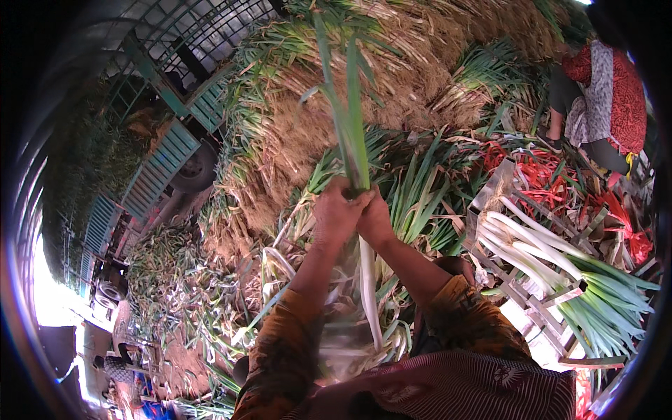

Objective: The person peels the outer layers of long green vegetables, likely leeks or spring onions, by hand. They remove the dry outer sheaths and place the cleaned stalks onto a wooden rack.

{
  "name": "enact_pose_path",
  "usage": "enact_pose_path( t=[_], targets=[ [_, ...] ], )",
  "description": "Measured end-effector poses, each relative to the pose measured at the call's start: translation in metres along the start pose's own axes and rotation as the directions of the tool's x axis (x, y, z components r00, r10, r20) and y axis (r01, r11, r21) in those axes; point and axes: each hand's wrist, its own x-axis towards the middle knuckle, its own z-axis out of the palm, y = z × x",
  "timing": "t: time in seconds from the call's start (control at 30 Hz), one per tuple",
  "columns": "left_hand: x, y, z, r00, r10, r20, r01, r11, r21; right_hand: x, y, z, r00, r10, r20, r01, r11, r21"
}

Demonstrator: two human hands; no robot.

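Note:
Both of my hands are closed around one large green onion [369,294] held over my lap. Its green leaves point away from me, and its white shank hangs down towards my body. My left hand [335,210] grips it where the leaves begin. Pressed against the left one, my right hand [376,216] holds the same spot, the thumbs close together. The fingers partly hide the stem. Loose green onions with long leaves [420,205] lie just beyond my hands.
A metal rack [517,294] at my right bears several cleaned green onions [530,247]. Red plastic ties [543,176] lie beyond it. Rooted onion bundles [315,131] are heaped ahead. A person [609,100] sits at the far right; a green truck [160,168] stands left. Stripped leaves [178,278] cover the ground.

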Motion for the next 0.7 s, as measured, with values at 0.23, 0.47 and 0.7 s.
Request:
enact_pose_path(
  t=[0.23,0.47,0.7],
  targets=[
    [0.005,-0.001,0.004,1.000,0.009,-0.020,-0.009,1.000,0.017,-0.004,-0.007,0.003,0.998,-0.048,0.037,0.054,0.983,-0.174],
    [-0.009,-0.016,0.018,0.986,0.025,-0.166,-0.017,0.999,0.047,-0.014,-0.008,0.001,0.996,0.057,0.062,-0.046,0.986,-0.158],
    [-0.009,-0.059,0.023,0.899,-0.420,-0.127,0.136,0.542,-0.830,-0.003,-0.014,0.007,0.985,0.029,0.170,-0.052,0.989,0.136]
  ],
)
